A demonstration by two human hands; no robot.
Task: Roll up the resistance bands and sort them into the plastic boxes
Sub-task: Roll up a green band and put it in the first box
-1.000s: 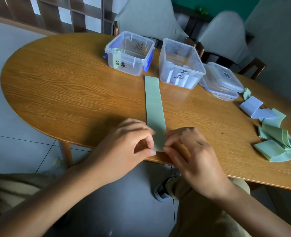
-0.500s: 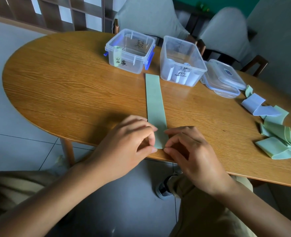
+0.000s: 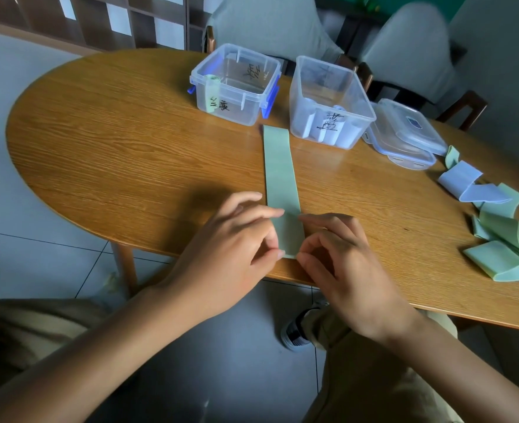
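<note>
Two hands pinch the near end of a green resistance band right at the table's front edge: the left hand nips its left corner, the right hand its right corner. The band lies flat, running away to end between a blue-latched box holding a green roll and a second clear box. Bare wood spreads left; loose bands pile at the right.
</note>
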